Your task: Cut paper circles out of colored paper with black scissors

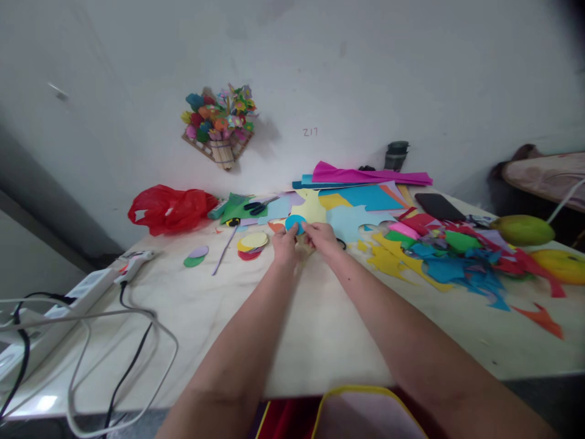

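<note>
Between my two hands is a blue paper circle (pixel 296 223), held up a little above the middle of the table. My left hand (pixel 284 242) pinches its left edge, and the fingers of my right hand (pixel 321 238) are closed on its right side. Left of my hands lies a loose pile of cut paper circles (pixel 253 241) in cream, yellow and red. Farther left, a lilac circle (pixel 199 251) overlaps a green circle (pixel 194 262). A pale yellow sheet (pixel 311 206) lies just behind my hands. Part of a black loop (pixel 340 243) shows beside my right wrist.
Coloured paper scraps (pixel 461 262) cover the right side, near a black phone (pixel 439 207) and a green mango (pixel 521 230). Scissors (pixel 256 207), a red plastic bag (pixel 171 210) and a thin purple strip (pixel 225 250) lie left. A power strip (pixel 86 292) with cables occupies the left edge.
</note>
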